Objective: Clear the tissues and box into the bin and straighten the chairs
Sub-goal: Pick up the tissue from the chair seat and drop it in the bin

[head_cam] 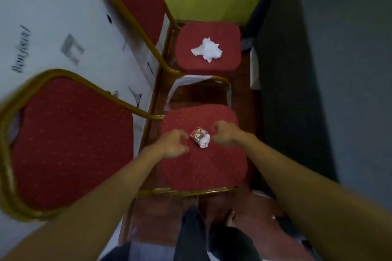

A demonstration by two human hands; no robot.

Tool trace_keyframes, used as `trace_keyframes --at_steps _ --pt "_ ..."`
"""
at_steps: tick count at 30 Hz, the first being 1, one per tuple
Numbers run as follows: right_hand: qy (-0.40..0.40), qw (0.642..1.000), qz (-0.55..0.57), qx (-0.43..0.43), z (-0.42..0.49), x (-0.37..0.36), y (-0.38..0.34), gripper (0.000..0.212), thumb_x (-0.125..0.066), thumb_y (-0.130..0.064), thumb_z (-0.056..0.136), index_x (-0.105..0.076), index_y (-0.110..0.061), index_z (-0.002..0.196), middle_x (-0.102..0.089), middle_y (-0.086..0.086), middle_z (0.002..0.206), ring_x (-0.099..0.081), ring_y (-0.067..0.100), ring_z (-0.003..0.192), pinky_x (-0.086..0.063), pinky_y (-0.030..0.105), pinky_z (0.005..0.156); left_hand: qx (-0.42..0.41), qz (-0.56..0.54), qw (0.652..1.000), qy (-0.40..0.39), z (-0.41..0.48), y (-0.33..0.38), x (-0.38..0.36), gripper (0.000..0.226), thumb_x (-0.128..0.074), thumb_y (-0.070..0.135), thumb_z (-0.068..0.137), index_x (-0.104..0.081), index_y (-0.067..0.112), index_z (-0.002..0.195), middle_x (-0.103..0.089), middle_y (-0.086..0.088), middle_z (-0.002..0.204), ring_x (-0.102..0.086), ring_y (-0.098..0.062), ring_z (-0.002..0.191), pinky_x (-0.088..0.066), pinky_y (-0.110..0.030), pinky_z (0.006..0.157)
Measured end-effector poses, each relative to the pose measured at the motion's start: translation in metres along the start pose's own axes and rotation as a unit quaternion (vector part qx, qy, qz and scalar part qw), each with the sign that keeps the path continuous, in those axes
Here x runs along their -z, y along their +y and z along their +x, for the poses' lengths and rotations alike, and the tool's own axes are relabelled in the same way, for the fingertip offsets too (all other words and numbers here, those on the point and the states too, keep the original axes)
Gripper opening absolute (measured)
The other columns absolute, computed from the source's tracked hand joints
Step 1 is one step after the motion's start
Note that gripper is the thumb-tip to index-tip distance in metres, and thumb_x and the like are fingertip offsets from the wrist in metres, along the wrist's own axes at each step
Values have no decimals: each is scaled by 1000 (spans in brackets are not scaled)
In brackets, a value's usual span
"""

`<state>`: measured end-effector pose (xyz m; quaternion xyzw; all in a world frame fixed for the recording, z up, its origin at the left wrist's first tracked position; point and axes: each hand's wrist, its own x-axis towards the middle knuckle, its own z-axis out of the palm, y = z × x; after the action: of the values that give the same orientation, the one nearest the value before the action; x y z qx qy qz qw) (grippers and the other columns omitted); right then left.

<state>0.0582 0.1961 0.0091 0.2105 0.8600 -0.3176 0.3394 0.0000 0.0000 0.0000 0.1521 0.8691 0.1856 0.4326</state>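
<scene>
Red chair seat [203,163] holds a small box [196,133] and tissue [204,141]; left hand [174,144] and right hand [226,133] flank them, fingers curled open, gripping nothing.

Two red padded chairs with gold frames stand in a row: the near chair [203,154] and the far chair [209,46]. Two crumpled white tissues show, a large tissue [206,50] on the far seat and a small tissue [204,141] on the near seat. One small red box [196,133] lies touching the small tissue. Two bare hands reach in, the left hand [174,144] and the right hand [226,133].
</scene>
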Motion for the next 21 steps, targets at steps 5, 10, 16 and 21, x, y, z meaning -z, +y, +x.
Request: trace_keyframes --at_steps 5,10,16,21 --pt "3 995 80 -53 89 -72 26 45 -65 -25 94 -52 -8 133 -64 16 128 -62 33 108 -43 30 75 9 -50 999 3 75 -43 -56 59 -69 9 84 -54 20 140 -67 -8 131 -62 -23 122 -45 -22 98" --pt "73 981 172 -53 143 -117 44 59 -73 -15 86 -45 -13 138 -62 16 127 -61 36 115 -51 35 85 -39 -42 996 73 143 -46 -78 69 -60 -10 79 -50 17 141 -61 -11 133 -56 -30 125 -45 -29 97" --pt "159 963 213 -46 178 -158 66 49 -75 -24 85 -57 -18 130 -44 8 125 -58 26 96 -54 40 86 -113 -8 989 98 192 -58 -107 59 -61 -2 85 -54 21 139 -65 -6 125 -61 -29 112 -50 -45 91" --pt "207 931 298 -43 170 -152 67 32 -72 -21 84 -64 -18 115 -67 8 107 -60 28 104 -53 41 77 -117 -75 983 122 183 -53 -103 44 -53 15 100 -58 37 138 -75 2 115 -71 -19 100 -55 -25 85"
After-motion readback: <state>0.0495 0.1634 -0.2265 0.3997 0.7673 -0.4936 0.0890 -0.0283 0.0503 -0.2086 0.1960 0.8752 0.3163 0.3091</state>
